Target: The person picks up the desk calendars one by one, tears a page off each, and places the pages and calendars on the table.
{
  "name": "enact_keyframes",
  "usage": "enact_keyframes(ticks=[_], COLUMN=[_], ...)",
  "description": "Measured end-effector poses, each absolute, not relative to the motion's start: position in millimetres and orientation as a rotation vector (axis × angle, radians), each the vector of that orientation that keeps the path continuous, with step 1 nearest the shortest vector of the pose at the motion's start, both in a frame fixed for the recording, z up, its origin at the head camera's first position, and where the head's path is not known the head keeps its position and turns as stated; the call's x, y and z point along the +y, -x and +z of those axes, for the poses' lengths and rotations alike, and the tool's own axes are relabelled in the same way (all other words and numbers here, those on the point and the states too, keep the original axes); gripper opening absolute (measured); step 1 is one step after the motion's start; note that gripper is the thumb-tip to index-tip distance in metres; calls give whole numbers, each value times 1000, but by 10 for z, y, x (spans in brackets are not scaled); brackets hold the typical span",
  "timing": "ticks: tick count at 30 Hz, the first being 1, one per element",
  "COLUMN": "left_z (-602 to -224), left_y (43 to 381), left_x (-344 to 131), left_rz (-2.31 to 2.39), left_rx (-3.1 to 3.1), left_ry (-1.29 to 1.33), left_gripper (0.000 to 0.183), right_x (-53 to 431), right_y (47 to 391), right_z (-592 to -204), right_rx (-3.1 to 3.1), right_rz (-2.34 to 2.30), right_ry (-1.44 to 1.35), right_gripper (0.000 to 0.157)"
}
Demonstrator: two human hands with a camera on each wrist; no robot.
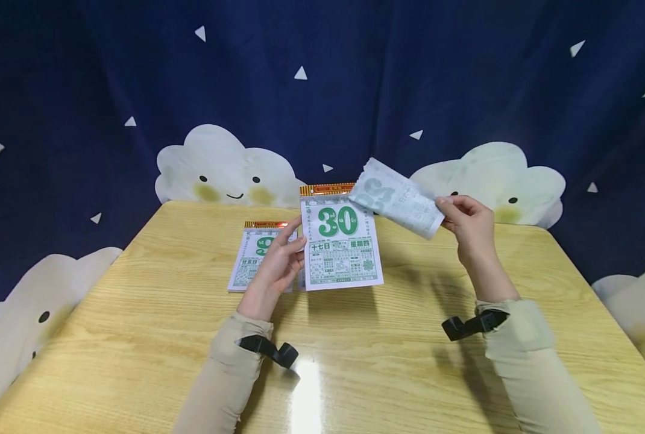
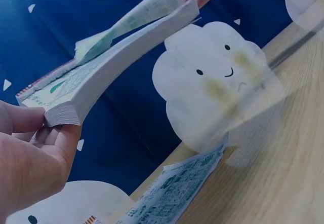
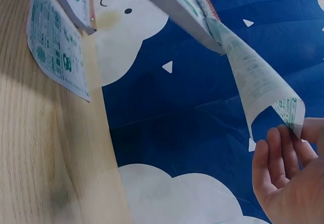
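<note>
My left hand (image 1: pixel 276 268) grips the left edge of a thick tear-off calendar (image 1: pixel 341 262), thumb on the front, raised above the table. A green 30 shows on its top sheet, under a red and gold header strip. My right hand (image 1: pixel 472 229) pinches one end of a thin calendar page (image 1: pixel 401 202) between thumb and fingers. That page slants up to the left, its back showing faint reversed print. Its jagged end overlaps the calendar's top right corner, and in the right wrist view the page (image 3: pixel 255 74) curls from that corner down to the fingers.
A second calendar (image 1: pixel 243 265) lies on the wooden table (image 1: pixel 387 361) behind my left hand, partly covered by it. In the right wrist view a loose printed page (image 3: pixel 53 51) lies on the table. Behind the table hangs a dark blue curtain (image 1: pixel 349 90) with white clouds.
</note>
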State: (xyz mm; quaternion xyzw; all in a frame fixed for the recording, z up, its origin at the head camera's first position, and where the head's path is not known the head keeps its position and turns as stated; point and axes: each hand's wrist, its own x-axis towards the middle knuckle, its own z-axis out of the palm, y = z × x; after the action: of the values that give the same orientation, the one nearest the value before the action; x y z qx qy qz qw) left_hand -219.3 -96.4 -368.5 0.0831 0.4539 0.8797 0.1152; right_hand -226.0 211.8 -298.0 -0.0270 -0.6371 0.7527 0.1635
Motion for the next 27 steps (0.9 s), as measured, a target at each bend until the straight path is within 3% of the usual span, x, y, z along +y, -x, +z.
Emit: enact_keyframes(ticks=[27], left_z=[-3712], left_y=[2229], left_x=[-996], left_rz=[2607], left_rx=[1339], left_ry=[-121], left_gripper=[50], right_x=[2434], right_y=[2265], right_z=[-2938], right_rx=[-1509], right_rz=[2247], right_ry=[247], right_gripper=[9])
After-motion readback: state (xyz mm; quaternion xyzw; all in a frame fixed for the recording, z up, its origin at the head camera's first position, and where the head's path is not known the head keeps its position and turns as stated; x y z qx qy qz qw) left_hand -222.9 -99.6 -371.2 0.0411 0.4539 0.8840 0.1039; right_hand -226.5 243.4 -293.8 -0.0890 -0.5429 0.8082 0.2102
